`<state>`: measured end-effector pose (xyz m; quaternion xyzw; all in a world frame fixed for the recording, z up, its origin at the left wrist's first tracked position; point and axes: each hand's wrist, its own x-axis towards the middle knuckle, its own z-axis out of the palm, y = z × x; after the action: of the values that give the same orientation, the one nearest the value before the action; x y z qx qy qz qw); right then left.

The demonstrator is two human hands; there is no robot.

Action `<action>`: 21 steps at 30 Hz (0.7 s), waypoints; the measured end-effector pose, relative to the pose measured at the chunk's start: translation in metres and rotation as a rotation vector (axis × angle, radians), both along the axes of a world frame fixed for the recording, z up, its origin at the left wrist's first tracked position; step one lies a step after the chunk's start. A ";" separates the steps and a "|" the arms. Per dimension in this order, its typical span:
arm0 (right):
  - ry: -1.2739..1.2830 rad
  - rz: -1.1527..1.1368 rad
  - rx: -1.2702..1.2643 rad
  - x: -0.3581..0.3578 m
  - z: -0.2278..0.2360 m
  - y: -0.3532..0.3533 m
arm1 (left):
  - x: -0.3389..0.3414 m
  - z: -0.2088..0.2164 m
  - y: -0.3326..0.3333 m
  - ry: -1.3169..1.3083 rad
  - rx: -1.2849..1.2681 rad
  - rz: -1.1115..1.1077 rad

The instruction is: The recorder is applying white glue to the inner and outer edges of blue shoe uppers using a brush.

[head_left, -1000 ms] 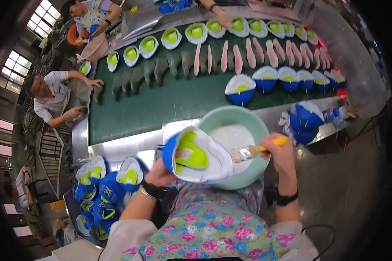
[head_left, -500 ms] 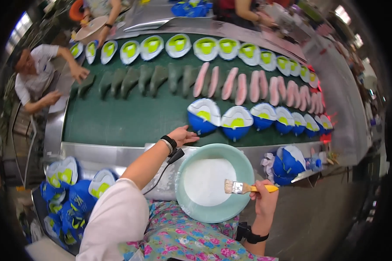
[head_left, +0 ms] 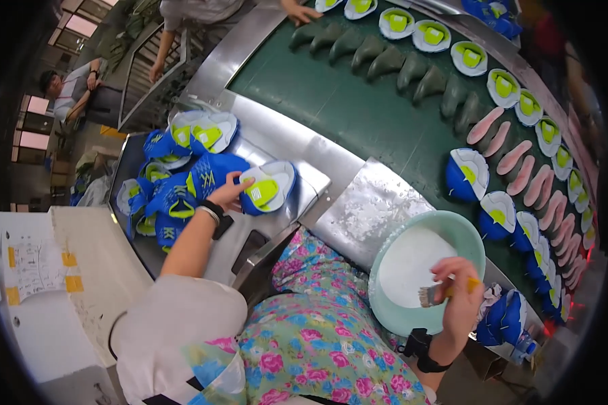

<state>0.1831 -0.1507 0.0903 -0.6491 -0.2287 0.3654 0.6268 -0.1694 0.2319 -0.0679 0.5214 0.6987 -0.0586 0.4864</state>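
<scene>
My left hand (head_left: pixel 228 193) is at the left, its fingers closed on the edge of a blue shoe upper (head_left: pixel 277 192). That upper shows a white underside with a yellow-green patch, and it lies at the right of a pile of similar blue shoe uppers (head_left: pixel 209 172). In my right hand (head_left: pixel 461 287) is a paintbrush (head_left: pixel 428 295) with a yellow handle, fingers wrapped round it. Its bristles hang over a pale green basin (head_left: pixel 476 246) of white liquid (head_left: pixel 407 266).
Across the green belt (head_left: pixel 284 81) run dark shoe lasts (head_left: pixel 387 62), pink insoles (head_left: pixel 510 156) and rows of uppers (head_left: pixel 467 174). A metal ledge (head_left: pixel 263 121) borders it. Another person's hand (head_left: pixel 300 12) reaches in at the far side. A phone (head_left: pixel 250 250) lies near my left forearm.
My view has turned left. My left hand has gone from the belt's edge to the pile and taken hold of an upper. The brush stays in my right hand, over the basin.
</scene>
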 end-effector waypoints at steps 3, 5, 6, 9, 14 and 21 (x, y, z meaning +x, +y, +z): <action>-0.207 0.183 -0.134 -0.020 0.011 0.036 | 0.021 -0.008 -0.017 -0.151 0.045 0.101; -0.405 0.224 -0.059 -0.042 0.010 0.063 | 0.021 -0.030 -0.018 -0.390 0.179 0.139; -0.582 0.204 -0.041 -0.052 0.005 0.073 | 0.042 -0.027 -0.025 -0.632 0.151 0.120; -0.920 0.219 -0.044 -0.082 0.001 0.103 | 0.121 0.057 -0.072 -0.764 0.198 -0.012; -0.856 0.275 -0.159 -0.076 -0.001 0.072 | 0.166 0.153 -0.132 -1.163 -0.473 0.045; -0.362 0.428 -0.056 -0.084 0.041 0.030 | 0.118 0.130 -0.169 -1.073 -0.174 -0.650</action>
<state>0.0989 -0.1203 0.1313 -0.6577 -0.4587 0.3738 0.4662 -0.0516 0.0626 0.0618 0.6222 0.1564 0.0095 0.7670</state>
